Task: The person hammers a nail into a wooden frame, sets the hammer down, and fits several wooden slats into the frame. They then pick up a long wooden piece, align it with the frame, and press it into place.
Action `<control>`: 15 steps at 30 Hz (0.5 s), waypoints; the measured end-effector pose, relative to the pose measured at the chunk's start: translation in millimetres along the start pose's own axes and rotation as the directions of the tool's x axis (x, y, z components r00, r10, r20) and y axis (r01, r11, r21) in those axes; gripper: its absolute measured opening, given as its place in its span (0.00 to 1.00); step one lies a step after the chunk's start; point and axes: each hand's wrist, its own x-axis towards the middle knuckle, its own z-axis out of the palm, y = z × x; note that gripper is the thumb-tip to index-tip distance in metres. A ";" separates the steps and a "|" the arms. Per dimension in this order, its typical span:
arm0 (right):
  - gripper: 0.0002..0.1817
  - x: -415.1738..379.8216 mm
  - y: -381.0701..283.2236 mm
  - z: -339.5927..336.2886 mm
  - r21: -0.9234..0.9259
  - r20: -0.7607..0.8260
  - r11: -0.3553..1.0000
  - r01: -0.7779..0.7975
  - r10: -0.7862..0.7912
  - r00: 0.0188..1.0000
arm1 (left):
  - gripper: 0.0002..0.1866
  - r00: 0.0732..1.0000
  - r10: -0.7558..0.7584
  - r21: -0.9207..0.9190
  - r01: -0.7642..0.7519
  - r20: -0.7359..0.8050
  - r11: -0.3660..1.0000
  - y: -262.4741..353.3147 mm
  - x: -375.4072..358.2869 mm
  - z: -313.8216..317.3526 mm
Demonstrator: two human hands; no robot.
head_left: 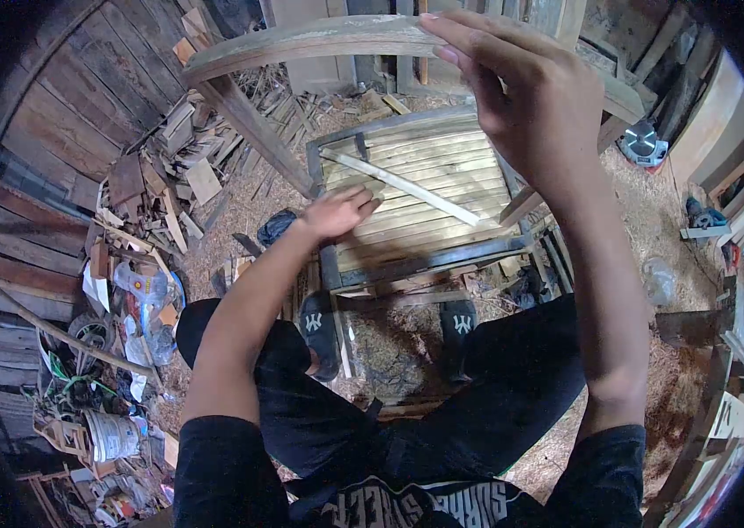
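Observation:
My right hand [535, 97] is raised high, its fingers stretched out across a weathered wooden beam [319, 42] and its fingertips at the beam's edge. Wooden legs [253, 132] slope down from this beam toward a slatted wooden panel [425, 180] lying low in front of me. Over the panel's left side, my left hand [341, 214] has its fingers loosely bent and apart, with nothing visible in them. A pale wooden strip [403, 187] lies diagonally across the slats, just right of my left hand.
Scrap wood [174, 185] is heaped along the left wall. A circular saw [644, 143] sits on the right, with another tool [704, 216] below it. A white bucket [114, 436] stands at lower left. Wood shavings cover the floor around my feet.

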 end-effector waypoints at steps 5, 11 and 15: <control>0.15 0.2 -4.0 1.9 0.055 -0.064 0.998 -0.001 0.004 0.998 | 0.24 0.992 0.123 0.074 -0.122 -0.009 0.990 -14.6 1.8 9.2; 0.14 -2.0 -2.0 4.8 0.139 -0.124 0.990 0.014 0.004 0.992 | 0.22 0.999 0.033 0.011 -0.033 -0.041 0.999 -15.2 8.3 23.8; 0.13 1.5 -5.2 0.4 0.086 -0.086 0.996 0.033 -0.025 0.996 | 0.21 0.983 -0.041 -0.148 0.067 0.176 0.987 -8.9 21.5 -16.6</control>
